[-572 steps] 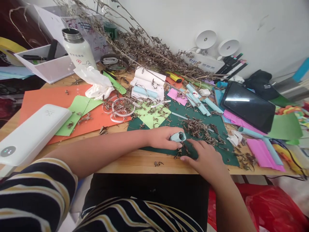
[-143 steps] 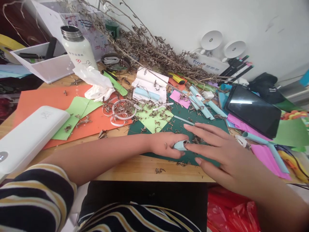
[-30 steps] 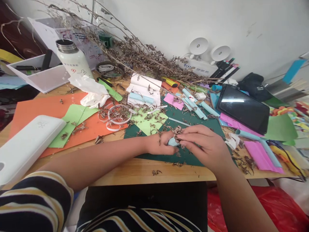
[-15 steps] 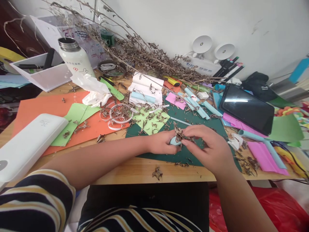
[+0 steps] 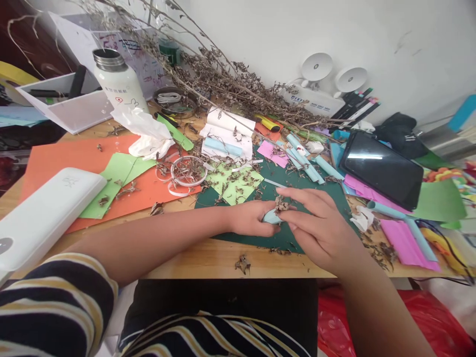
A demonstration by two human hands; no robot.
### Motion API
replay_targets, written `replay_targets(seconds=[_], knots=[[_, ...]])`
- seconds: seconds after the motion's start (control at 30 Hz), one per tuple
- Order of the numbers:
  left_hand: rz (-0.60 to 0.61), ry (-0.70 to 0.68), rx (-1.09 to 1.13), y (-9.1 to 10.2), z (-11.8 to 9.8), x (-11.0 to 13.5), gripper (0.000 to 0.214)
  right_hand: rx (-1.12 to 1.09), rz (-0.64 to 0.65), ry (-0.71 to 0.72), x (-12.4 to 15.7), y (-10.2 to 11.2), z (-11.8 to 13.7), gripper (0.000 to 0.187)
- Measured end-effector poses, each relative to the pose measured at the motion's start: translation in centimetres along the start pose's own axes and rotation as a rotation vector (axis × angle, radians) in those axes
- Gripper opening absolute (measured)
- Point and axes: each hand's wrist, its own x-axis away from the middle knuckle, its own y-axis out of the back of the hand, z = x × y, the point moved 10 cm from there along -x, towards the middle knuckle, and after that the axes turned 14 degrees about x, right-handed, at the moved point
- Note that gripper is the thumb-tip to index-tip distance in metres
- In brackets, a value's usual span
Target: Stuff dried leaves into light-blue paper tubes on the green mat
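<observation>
My left hand (image 5: 251, 218) is wrapped round a rolled light-blue paper tube (image 5: 272, 216) just above the green cutting mat (image 5: 238, 238). A clump of dried leaves (image 5: 281, 203) sticks up at the tube's end. My right hand (image 5: 322, 228) has its fingertips on this clump, the index finger over the top and the other fingers below. How far the leaves go into the tube is hidden by my fingers. Beyond my hands lies a light-green paper square (image 5: 234, 184) strewn with leaf crumbs, with a roll of clear tape (image 5: 189, 171) left of it.
Dried branches (image 5: 238, 84) stretch across the back. More blue paper tubes (image 5: 305, 161) and a black tablet (image 5: 383, 168) lie to the right. On the left stand an open white bottle (image 5: 119, 84) and a white power bank (image 5: 52, 213). A yellow cutter (image 5: 268, 124) lies behind the mat.
My right hand's fingers have spread and shifted over the leaf clump, which now shows lower and smaller at the tube's end. My left hand keeps its hold on the tube.
</observation>
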Motion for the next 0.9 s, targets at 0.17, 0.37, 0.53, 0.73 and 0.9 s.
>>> replay_targets(seconds=[0.17, 0.37, 0.53, 0.73, 0.9], knots=[[-0.03, 0.055, 0.074, 0.2, 0.4, 0.0, 0.009, -0.03, -0.12, -0.094, 0.3, 0.7, -0.5, 0.022], [-0.011, 0.046, 0.054, 0.1, 0.4, 0.0, 0.012, -0.165, -0.161, -0.273, 1.0, 0.2, -2.7, 0.019], [-0.009, 0.061, 0.054, 0.0, 0.5, 0.0, 0.012, -0.241, -0.15, -0.393, 1.2, -0.7, -4.1, 0.01], [0.014, -0.022, 0.133, -0.2, -0.1, -0.1, 0.007, -0.188, -0.095, -0.264, -0.7, -0.5, -3.0, 0.011], [0.028, -0.039, 0.12, -0.3, -0.4, -0.1, 0.009, -0.14, -0.101, -0.151, -1.2, 0.2, -2.2, 0.005]])
